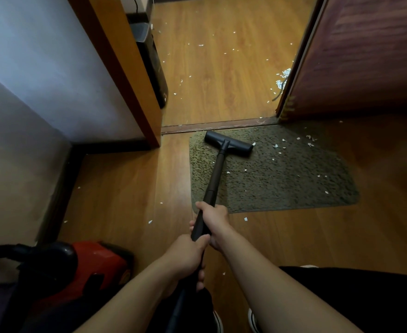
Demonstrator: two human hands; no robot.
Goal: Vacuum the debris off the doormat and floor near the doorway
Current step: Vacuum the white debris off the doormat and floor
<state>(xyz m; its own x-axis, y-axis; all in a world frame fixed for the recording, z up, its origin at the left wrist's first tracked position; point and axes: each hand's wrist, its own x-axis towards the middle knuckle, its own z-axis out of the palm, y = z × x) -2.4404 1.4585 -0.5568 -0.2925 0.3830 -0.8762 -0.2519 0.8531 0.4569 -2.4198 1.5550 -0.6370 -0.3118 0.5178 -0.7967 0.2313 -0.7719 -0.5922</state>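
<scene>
A dark green doormat (281,179) lies on the wooden floor just before the door threshold. White paper scraps (309,140) are scattered over its right half, and more scraps (201,45) dot the floor beyond the doorway. The black vacuum wand (218,169) slants away from me, its floor head (228,141) resting on the mat's far left corner. My right hand (215,221) grips the wand higher up. My left hand (189,257) grips it lower down, close to my body.
The red and black vacuum body (77,267) sits at my lower left by the wall. An open dark door (365,56) stands at the right, the door frame (125,73) at the left. A black appliance (152,61) stands behind the frame. A thicker scrap pile (282,78) lies by the door's edge.
</scene>
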